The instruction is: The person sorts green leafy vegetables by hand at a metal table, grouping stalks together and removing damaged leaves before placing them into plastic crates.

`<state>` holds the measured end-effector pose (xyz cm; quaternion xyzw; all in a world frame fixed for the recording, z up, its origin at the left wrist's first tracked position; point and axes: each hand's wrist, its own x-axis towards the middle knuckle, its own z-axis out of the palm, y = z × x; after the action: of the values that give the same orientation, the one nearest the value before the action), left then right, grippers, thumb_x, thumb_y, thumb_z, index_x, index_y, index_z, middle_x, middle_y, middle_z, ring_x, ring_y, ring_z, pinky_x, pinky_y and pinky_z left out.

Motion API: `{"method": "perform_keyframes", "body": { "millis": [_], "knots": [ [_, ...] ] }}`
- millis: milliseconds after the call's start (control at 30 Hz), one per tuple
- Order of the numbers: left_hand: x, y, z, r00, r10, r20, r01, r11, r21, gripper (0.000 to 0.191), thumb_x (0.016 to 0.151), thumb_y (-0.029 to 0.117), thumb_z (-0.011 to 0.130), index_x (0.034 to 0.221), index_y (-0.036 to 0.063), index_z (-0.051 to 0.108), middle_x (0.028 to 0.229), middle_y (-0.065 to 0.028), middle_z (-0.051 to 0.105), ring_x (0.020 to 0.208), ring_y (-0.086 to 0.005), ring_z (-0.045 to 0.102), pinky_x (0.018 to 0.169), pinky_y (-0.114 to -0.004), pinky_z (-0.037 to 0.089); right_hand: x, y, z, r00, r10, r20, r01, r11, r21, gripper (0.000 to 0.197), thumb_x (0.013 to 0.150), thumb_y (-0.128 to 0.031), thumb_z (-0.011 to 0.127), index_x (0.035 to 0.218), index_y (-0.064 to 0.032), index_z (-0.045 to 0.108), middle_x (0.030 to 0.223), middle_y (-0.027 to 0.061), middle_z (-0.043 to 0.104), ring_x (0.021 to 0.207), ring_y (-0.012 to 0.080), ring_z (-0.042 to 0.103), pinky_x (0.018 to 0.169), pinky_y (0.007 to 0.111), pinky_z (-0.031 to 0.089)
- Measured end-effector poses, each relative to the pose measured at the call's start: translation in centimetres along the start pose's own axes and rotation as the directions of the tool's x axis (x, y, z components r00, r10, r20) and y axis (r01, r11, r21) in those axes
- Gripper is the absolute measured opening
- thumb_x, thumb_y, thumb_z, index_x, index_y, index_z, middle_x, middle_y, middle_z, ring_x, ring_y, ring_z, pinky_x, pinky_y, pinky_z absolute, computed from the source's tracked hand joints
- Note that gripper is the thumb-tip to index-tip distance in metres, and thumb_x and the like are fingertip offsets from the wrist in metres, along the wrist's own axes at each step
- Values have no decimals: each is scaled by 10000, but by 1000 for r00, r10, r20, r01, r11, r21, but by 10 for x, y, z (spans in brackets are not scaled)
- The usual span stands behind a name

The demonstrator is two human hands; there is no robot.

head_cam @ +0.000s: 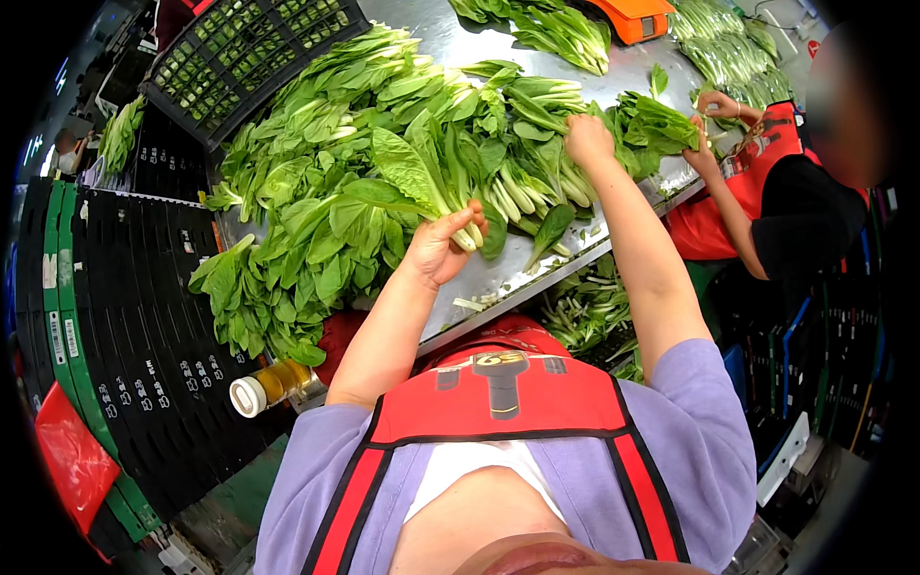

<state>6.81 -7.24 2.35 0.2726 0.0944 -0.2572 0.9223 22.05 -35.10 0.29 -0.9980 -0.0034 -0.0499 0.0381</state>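
Observation:
My left hand (444,248) is closed around the pale stems of a bunch of leafy greens (413,169), its leaves pointing up and to the left. My right hand (589,141) reaches over the heap at the right, fingers bent down at the stem ends of other greens (535,108); whether it grips a stem cannot be told. A large heap of leafy greens (309,194) covers much of the metal table (474,287). Between my hands lie several pale-stemmed bunches (517,190), with a loose leaf (550,228) near the table edge.
A black plastic crate (230,61) holding greens stands at the back left. An orange device (636,18) and bagged greens (733,50) are at the back right. A co-worker's hands (701,144) handle greens there. Stacked black crates (144,323) and a capped bottle (269,388) are at left.

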Motion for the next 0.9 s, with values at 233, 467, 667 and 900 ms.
{"method": "perform_keyframes", "body": {
  "millis": [233,467,667,900],
  "knots": [
    [2,3,-7,1000,1,20,-1,1000,-24,171,818,132,614,934,21,559,850,-65,601,778,-170,578,782,-304,470,-57,-7,-15,949,273,-158,-18,546,837,274,766,-204,631,944,4,628,835,122,650,754,221,612,694,330,464],
    [10,-4,2,989,3,-147,-12,998,-64,181,840,127,591,999,59,537,859,-49,597,746,-158,576,740,-324,492,-101,-19,15,863,491,118,-196,110,974,323,827,-181,613,1070,25,558,870,73,621,749,160,577,669,287,459],
    [27,-16,25,997,24,-73,-29,997,-77,310,803,79,623,1093,45,518,931,-69,599,853,-188,578,798,-334,471,-139,-82,-57,921,2,390,-318,-572,756,306,860,-171,592,1117,-35,501,955,22,572,795,91,533,632,242,441],
    [25,-16,32,995,96,25,-97,995,20,356,785,117,643,1096,-10,525,1068,-106,585,1004,-220,549,919,-340,403,-152,-113,-72,996,87,22,-38,180,983,268,805,-165,637,983,20,559,812,65,593,658,135,575,583,255,452]
  ]
}}
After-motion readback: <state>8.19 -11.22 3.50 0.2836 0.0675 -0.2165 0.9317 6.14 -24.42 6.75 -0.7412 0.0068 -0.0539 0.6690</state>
